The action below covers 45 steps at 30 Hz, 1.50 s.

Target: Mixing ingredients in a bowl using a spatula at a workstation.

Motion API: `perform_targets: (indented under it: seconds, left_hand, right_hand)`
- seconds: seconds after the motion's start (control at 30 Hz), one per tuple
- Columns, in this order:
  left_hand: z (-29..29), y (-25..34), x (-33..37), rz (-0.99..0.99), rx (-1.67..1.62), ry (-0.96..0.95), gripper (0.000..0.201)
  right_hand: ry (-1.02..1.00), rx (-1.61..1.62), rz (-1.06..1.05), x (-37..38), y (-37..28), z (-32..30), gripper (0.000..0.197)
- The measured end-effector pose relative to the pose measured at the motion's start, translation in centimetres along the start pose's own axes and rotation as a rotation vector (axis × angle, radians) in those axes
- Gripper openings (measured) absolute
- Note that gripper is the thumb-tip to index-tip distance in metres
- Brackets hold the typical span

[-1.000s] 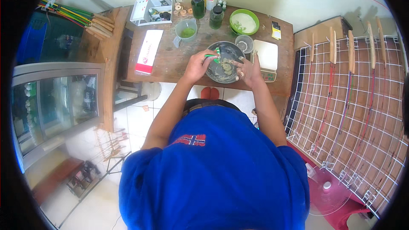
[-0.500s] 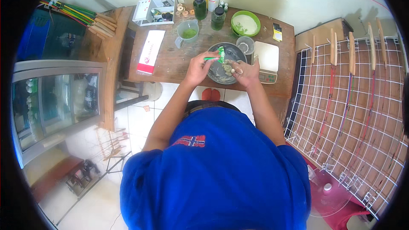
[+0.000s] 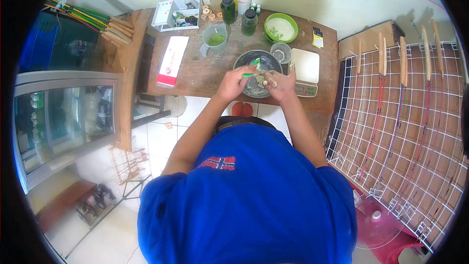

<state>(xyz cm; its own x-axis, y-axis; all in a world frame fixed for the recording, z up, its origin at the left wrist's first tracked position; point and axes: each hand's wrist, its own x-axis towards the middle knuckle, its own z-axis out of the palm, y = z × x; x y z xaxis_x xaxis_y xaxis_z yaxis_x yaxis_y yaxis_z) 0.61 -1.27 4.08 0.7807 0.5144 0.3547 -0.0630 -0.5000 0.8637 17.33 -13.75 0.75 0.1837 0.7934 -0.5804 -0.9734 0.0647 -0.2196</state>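
Observation:
Over the grey bowl, my left hand is closed around a small green tool. Its head is smeared with pale paste, and I cannot tell whether it is a brush or a scraper. My right hand meets it above the bowl, thumb and fingers apart and coated in pale, dough-like paste. The tool's end lies close to those coated fingers. Streaks of the same paste cover the bowl's inside. Just behind the right hand stands a small clear cup.
A scale sits right of the bowl. Behind are a green bowl of pale powder, dark green jars, a measuring jug and a compartment box. A wire rack stands at the right.
The green tool has tipped lower and come toward the right hand's fingers. Both hands have moved slightly closer together over the bowl.

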Motion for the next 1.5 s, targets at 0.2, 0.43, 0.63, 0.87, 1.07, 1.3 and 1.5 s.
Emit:
perform_targets:
  seconds: [0.2, 0.43, 0.63, 0.87, 1.07, 1.3, 1.5]
  left_hand:
    - [0.6, -0.2, 0.0, -0.014, 0.072, -0.032, 0.017]
    - [0.3, -1.6, -0.3, -0.060, 0.080, -0.012, 0.018]
    - [0.1, -2.2, -0.1, -0.325, -0.333, 0.189, 0.007]
    - [-0.4, -3.1, 0.5, -0.293, -0.552, 0.278, 0.026]
    - [-0.8, -2.1, 1.8, -0.342, -0.555, 0.265, 0.038]
    - [-0.5, -2.6, 2.8, -0.499, -0.608, 0.500, 0.049]
    - [-0.3, -3.6, 3.1, -0.536, -0.536, 0.563, 0.058]
  right_hand:
    - [0.013, 0.007, -0.005, -1.0, 0.0, -0.1, 0.117]
    - [-0.033, -0.005, -0.038, -1.9, -0.5, 1.0, 0.115]
    - [0.062, -0.325, -0.114, -1.6, -0.4, -0.3, 0.092]
    - [0.164, -1.560, -0.629, -0.3, 0.0, -2.0, 0.047]
    - [0.144, -1.708, -0.596, -0.9, -0.6, -0.4, 0.045]
    - [0.029, -1.717, -0.513, -1.5, -1.3, -0.1, 0.054]
    - [-0.048, -1.711, -0.431, -2.2, -1.6, 1.8, 0.056]
